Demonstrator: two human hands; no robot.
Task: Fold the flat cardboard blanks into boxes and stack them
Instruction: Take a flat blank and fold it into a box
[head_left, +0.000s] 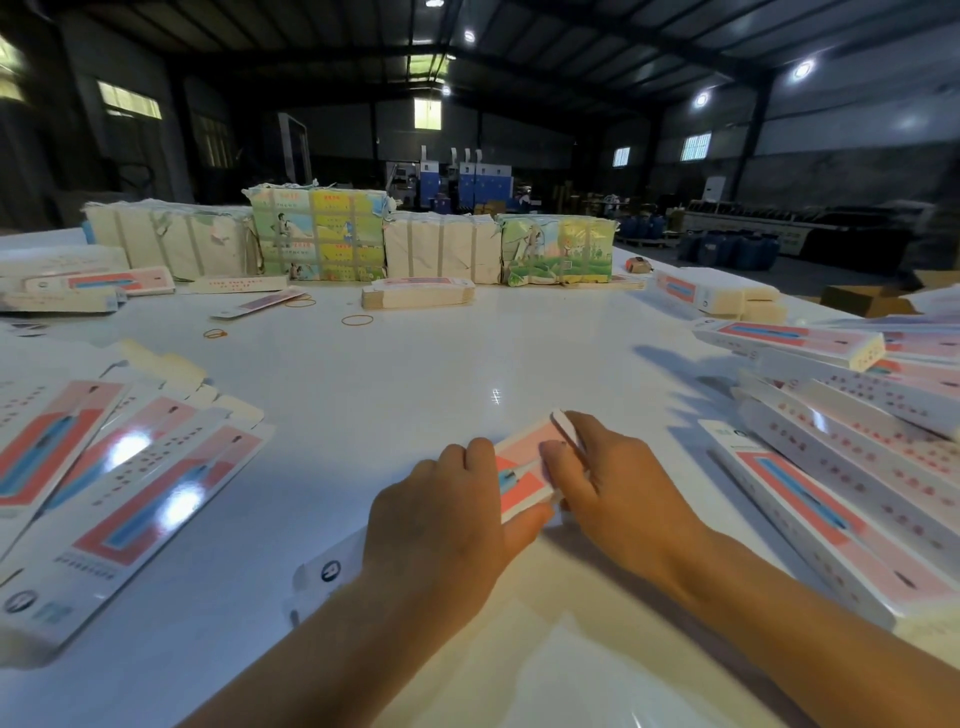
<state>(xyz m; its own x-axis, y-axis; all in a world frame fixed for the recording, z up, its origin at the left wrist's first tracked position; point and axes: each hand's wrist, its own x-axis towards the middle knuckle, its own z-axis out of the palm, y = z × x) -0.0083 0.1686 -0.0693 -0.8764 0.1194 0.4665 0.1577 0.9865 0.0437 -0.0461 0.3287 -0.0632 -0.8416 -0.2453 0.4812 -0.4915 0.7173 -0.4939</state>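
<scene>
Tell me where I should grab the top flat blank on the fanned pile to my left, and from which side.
Probably by the bare right-hand long edge of the top flat blank, coming in from the open table side. It lies flat and overlaps the blanks behind it, so that edge looks free; the far end carries loose tabs that would likely bend. Slide fingers under the edge, thumb on top.

A factory hall or warehouse: a dark steel-trussed roof (519, 47) with round lamps (802, 69) spans a wide floor. Strapped paper bundles (317, 234) line a big white table (415, 353), and what may be blue machines (467, 182) stand far back.
</scene>
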